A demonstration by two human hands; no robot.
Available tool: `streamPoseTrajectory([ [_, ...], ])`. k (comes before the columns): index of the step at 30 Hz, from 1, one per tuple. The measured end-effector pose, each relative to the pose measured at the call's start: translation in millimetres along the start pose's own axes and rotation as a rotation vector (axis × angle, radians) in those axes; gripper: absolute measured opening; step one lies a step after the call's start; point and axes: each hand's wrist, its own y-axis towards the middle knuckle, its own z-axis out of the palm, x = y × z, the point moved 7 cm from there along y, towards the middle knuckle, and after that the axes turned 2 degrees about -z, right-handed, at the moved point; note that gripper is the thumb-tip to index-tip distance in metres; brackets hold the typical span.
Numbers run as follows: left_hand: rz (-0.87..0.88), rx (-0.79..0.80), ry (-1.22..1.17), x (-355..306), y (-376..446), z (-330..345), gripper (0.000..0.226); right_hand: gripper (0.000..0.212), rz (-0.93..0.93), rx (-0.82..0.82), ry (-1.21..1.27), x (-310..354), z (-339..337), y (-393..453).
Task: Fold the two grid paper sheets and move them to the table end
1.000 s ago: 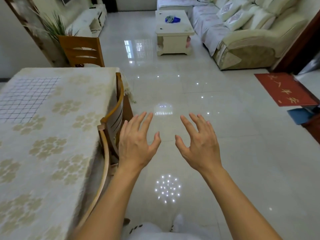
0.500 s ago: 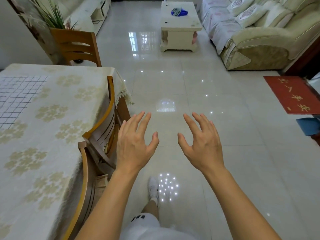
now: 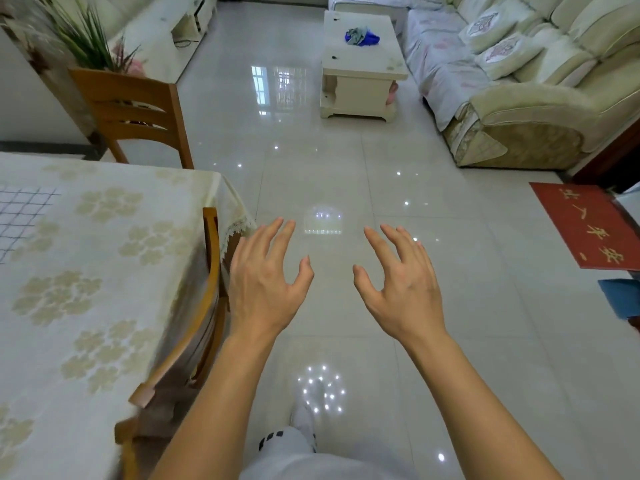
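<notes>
Over glossy tile floor [image 3: 311,161], both hands empty, fingers [image 3: 277,233] splayed, grid paper [image 3: 20,216] flat.

Both forearms are bare from the bottom edge of the view up to the wrists, with no sleeve, watch, ring or band on either. The left hand [image 3: 266,289] and right hand [image 3: 403,289] are bare too, with short, unpainted nails. Below the left hand, a leg wears pale grey or white shorts [image 3: 287,445] marked near the hem with a short row of small dark squares. Just past that hem, the foot is in a white shoe [image 3: 304,419], partly washed out by glare from the floor.
</notes>
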Motion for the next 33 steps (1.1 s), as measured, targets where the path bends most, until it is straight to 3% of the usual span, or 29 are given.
streamPoseTrajectory([
  [9,0.048,0.057,-0.010,13.7,101.5,49.2,0.057,0.059,0.002,0.003,0.028,-10.2,44.9,100.3],
  [21,-0.004,0.046,0.079,13.7,249.6,147.5,0.057,0.060,-0.023,0.020,0.101,-87.1,96.9,271.7],
  [33,-0.146,-0.017,0.153,17.9,399.4,218.7,0.058,0.056,-0.141,0.049,0.142,-157.6,124.8,446.5],
])
